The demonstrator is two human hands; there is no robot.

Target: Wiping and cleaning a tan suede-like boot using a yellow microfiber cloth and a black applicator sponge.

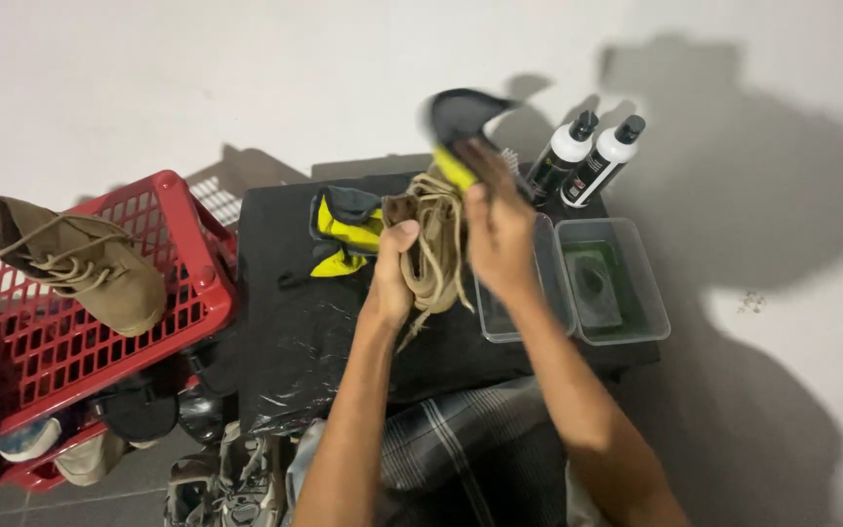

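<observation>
- Bottom centre of the frame: plaid cloth [461, 449] over the person's lap, both forearms reaching up from it.
- Lower left corner: a jumble of worn shoes [217, 483] on the floor, dark and grey ones mixed together.
- Centre frame: the left hand [394, 278] is clamped around a tan suede boot [433, 249], thumb pressed on its side. The boot is held up over the black-covered table [285, 293]; its beige laces dangle loose below the fingers, and the suede looks soft and a bit creased.
- Right beside it, the right hand [500, 234] grips a brush [461, 132] with a dark back and a yellow edge, blurred, set against the top of the boot.
- Just left of the boot: a yellow and dark grey cloth [343, 234] lying crumpled on the table.
- Right of centre: two clear plastic tubs [636, 283] side by side, one holding a greenish pad.
- Left edge: a red plastic basket [173, 263] with the matching tan boot [80, 263] resting on its rim.
- Top right, farthest back: two white bottles with black caps [587, 156], leaning by the pale wall.
</observation>
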